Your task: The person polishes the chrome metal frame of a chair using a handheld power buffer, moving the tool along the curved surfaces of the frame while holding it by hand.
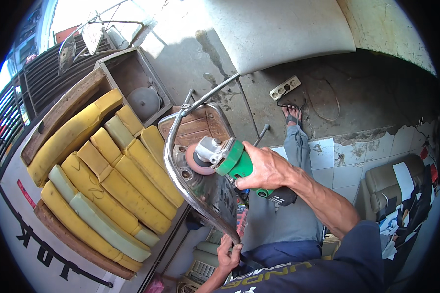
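My right hand (266, 168) grips a green-and-silver angle grinder (237, 163). Its pinkish disc (195, 158) lies at or against a metal plate inside the bent, scuffed chrome tube of a chair frame (171, 158); exact contact is hard to tell. Below, my left hand (227, 256) has its fingers wrapped round the lower end of that tube. Behind the grinder, a worn brown seat board (198, 124) with a metal rim shows within the frame.
Yellow and pale-green foam pads (98, 190) lie stacked at left beside a wooden box (120, 71) holding a metal disc. A white power strip (285, 88) lies near my bare foot (293, 115). A pale board (283, 29) is above; grey cushions (391, 178) sit at right.
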Demonstrator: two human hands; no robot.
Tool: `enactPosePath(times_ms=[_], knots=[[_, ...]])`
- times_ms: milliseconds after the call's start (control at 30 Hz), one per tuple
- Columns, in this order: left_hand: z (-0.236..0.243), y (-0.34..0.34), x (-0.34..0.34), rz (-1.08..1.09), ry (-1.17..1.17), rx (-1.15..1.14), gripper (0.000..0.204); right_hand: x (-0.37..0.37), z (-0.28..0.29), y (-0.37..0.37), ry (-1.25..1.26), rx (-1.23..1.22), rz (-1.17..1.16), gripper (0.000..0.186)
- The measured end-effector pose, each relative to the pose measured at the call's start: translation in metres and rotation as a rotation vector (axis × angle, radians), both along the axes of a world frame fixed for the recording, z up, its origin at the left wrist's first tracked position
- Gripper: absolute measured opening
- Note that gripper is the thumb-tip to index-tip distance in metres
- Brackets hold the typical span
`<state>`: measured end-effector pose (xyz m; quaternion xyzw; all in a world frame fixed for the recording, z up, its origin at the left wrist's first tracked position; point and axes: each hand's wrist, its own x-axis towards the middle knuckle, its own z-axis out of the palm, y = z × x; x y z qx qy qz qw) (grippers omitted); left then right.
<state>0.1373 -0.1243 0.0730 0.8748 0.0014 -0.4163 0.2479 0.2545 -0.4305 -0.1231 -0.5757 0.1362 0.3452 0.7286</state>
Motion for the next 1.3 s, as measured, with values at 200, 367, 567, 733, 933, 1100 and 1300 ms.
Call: enactPosePath(times_ms=[200, 367, 567, 733, 933, 1100, 1300], knots=[[-0.002, -0.009, 0.001, 0.011, -0.063, -0.035, 0.024, 0.026, -0.007, -0.02, -0.064, -0.046, 0.112, 0.082], [-0.002, -0.007, 0.002, 0.038, -0.038, -0.014, 0.024, 0.061, 0.003, -0.035, -0.035, -0.161, 0.256, 0.079], [-0.003, -0.003, -0.004, 0.072, -0.009, 0.019, 0.024, 0.071, -0.012, -0.042, -0.072, -0.006, 0.252, 0.072], [-0.002, -0.007, 0.001, 0.033, -0.043, -0.001, 0.026, 0.068, -0.036, -0.025, -0.147, 0.086, 0.082, 0.061], [-0.004, -0.007, 0.001, 0.02, -0.048, 0.011, 0.031, 0.069, -0.037, -0.025, -0.126, 0.115, 0.151, 0.059], [-0.003, -0.001, -0.007, 0.021, -0.042, 0.038, 0.036, 0.054, -0.022, -0.022, -0.12, 0.346, -0.061, 0.051], [-0.005, 0.001, -0.01, 0.006, -0.06, 0.046, 0.037, 0.06, -0.031, -0.014, -0.078, 0.224, 0.007, 0.059]])
